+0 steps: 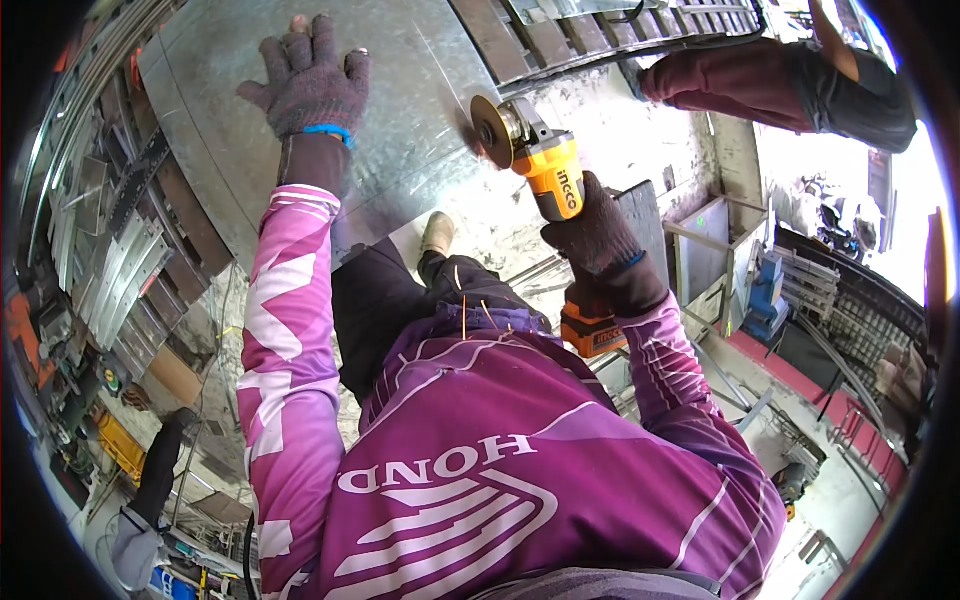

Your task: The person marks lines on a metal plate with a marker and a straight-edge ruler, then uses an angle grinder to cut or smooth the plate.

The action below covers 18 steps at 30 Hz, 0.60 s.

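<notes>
My left hand [315,88], in a dark knitted glove with bare fingertips, lies spread on a large grey metal sheet [400,110]. A thin straight line runs along the sheet to the right of it. My right hand [598,232], also gloved, is wrapped round a yellow and black angle grinder [555,178]. The grinder's disc [492,130] is at the sheet's right edge; whether it touches the metal cannot be made out. Below my right hand shows the orange and black battery [594,330] of the tool.
Slatted metal racks [520,45] stand beyond the sheet. At the upper right is another person [770,85]. Metal strips and profiles [125,270] are stacked at the left. A blue machine [768,295] and frames stand at the right.
</notes>
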Tool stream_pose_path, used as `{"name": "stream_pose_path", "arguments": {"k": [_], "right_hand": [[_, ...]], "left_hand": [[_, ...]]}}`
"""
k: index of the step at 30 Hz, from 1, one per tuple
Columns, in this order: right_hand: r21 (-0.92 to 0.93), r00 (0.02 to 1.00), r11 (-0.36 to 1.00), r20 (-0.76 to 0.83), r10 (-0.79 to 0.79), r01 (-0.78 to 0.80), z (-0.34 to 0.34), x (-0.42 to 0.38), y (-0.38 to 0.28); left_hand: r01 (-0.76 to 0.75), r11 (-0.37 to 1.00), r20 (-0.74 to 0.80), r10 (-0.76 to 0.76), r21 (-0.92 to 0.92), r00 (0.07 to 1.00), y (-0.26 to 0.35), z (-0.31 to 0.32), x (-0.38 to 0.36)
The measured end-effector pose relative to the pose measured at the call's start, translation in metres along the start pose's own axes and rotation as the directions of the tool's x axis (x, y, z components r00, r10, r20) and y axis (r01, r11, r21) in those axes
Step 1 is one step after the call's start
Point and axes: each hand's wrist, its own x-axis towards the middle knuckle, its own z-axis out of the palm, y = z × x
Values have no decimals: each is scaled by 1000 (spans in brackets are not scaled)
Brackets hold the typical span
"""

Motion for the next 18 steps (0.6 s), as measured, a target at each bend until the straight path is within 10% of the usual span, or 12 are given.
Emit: {"name": "stream_pose_path", "arguments": {"k": [18], "right_hand": [[25, 1000, 1000, 14, 12, -13, 3, -60, 40]], "left_hand": [[30, 999, 100, -33, 29, 994, 3, -6, 1]]}}
